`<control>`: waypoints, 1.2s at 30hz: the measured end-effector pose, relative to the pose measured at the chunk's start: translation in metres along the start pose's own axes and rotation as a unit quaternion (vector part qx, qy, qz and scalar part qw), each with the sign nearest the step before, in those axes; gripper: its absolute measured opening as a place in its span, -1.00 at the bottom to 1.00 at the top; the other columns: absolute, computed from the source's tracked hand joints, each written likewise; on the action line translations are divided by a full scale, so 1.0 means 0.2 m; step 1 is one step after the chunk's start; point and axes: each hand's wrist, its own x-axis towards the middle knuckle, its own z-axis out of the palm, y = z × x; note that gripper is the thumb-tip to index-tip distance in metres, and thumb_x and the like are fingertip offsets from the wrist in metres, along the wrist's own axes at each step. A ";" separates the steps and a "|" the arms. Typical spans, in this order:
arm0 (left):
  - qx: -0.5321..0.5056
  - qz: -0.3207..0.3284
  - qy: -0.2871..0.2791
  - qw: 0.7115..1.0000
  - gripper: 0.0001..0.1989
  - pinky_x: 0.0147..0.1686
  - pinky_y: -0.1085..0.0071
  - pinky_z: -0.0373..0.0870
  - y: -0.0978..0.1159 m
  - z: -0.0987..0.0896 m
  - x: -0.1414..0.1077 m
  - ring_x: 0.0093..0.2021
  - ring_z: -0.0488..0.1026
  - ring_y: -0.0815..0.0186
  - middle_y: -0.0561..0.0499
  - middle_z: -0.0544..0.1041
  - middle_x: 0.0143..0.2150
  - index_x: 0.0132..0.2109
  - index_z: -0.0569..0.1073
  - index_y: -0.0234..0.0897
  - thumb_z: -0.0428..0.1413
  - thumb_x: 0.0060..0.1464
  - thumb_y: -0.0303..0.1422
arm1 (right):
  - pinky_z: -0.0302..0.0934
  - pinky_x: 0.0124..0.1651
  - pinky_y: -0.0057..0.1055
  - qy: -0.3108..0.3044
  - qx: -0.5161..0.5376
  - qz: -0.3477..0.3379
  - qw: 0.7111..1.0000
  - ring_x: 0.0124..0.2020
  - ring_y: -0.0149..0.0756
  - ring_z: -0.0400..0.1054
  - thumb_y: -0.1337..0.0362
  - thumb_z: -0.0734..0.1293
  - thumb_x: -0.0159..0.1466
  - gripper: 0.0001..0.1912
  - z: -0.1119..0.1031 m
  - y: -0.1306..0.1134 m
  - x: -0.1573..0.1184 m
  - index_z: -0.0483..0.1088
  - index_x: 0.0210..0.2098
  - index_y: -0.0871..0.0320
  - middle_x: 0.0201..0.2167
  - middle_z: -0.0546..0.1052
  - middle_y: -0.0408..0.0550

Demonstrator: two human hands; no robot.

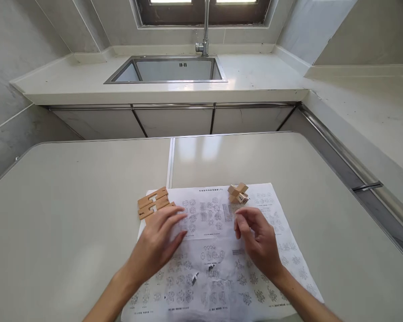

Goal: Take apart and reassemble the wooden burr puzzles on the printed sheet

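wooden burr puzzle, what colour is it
The wooden burr puzzle is light tan with dark markings; the head view shows it.

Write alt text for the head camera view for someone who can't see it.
A person's left hand and loosely curled right hand are over a diagram-printed sheet on a table. Flat wooden pieces lie by the left, and a wooden block assembly sits beyond the right. Behind are a sink and tap.

The left hand (158,239), seen from above, is bare, with slender fingers (172,220) and a tapering thumb (176,245). The right hand (259,236), likewise bare, is of similar slim build. The left forearm (110,293) and the right forearm (300,293) are uncovered as far as visible, smooth in outline, each broadening from a narrow wrist (129,272).
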 end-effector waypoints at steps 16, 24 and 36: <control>-0.270 -0.111 -0.120 0.949 -0.77 -0.49 0.49 0.20 0.20 0.11 -0.02 -0.51 0.28 0.41 0.06 0.49 -0.47 -0.18 0.57 -0.26 0.06 0.41 -0.31 | 0.35 -0.52 -0.44 0.012 0.060 0.145 0.988 -0.51 -0.30 0.51 -0.08 0.33 0.45 -0.52 -0.04 0.03 0.09 0.34 0.21 0.05 -0.32 0.57 -0.13; -0.295 -0.149 -0.122 0.936 -0.73 -0.51 0.48 0.17 0.20 0.10 0.00 -0.52 0.27 0.41 0.05 0.50 -0.48 -0.20 0.58 -0.27 0.07 0.41 -0.26 | 0.32 -0.53 -0.44 0.009 0.058 0.148 0.987 -0.42 -0.26 0.52 -0.11 0.34 0.43 -0.52 -0.06 0.04 0.11 0.42 0.16 0.07 -0.21 0.61 0.00; -0.279 -0.143 -0.032 0.949 -0.73 -0.25 0.40 0.47 0.19 0.12 -0.02 -0.24 0.50 0.29 -0.05 0.56 -0.09 0.12 0.44 -0.15 0.20 0.34 -0.25 | 0.25 -0.51 -0.46 -0.128 0.159 0.102 0.973 -0.57 -0.42 0.27 0.00 0.28 0.52 -0.71 0.00 -0.07 0.01 0.43 -0.06 0.08 -0.44 0.47 -0.18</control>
